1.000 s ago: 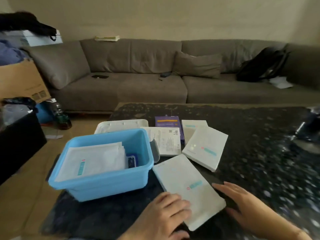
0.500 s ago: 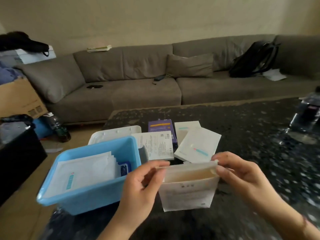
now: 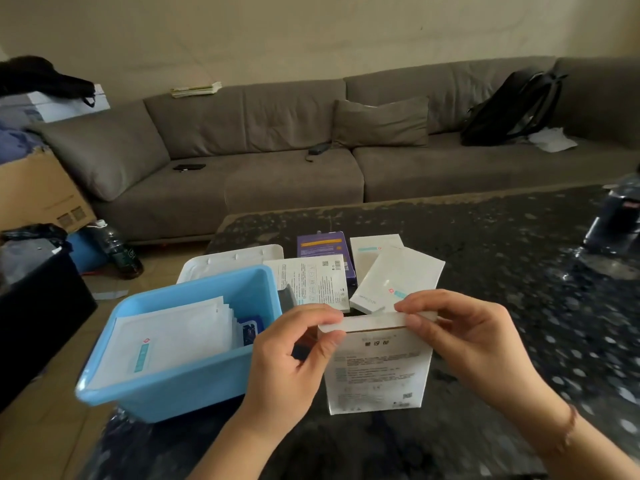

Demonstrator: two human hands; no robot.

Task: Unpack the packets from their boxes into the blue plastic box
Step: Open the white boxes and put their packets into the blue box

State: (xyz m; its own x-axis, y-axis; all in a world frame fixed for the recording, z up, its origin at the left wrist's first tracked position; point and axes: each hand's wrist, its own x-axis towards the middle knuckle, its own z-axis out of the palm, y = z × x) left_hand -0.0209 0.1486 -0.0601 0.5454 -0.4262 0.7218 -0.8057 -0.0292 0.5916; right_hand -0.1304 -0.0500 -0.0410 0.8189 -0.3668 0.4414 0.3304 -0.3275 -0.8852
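I hold the white box [image 3: 375, 368] upright above the dark table [image 3: 502, 271], just beside the blue plastic box [image 3: 173, 382], so its packets can go there easily. My left hand [image 3: 294, 358] and right hand [image 3: 464, 337] each pinch one end of the top flap [image 3: 363, 322], to open it evenly without tearing.

Brightness: dim, soft indoor light with muted colours.
Shadows: faint and diffuse under the blue plastic box [image 3: 180, 368] and the held box [image 3: 377, 368].
Glare: pale reflections on the glossy dark tabletop [image 3: 502, 271] at the right side.
Blur: the bottle [image 3: 616, 220] at the right edge is smeared; small print is unreadable.
Distortion: wide-angle bending, the sofa [image 3: 294, 150] curves toward the edges.
Sharpness: best at centre, softer toward the corners.
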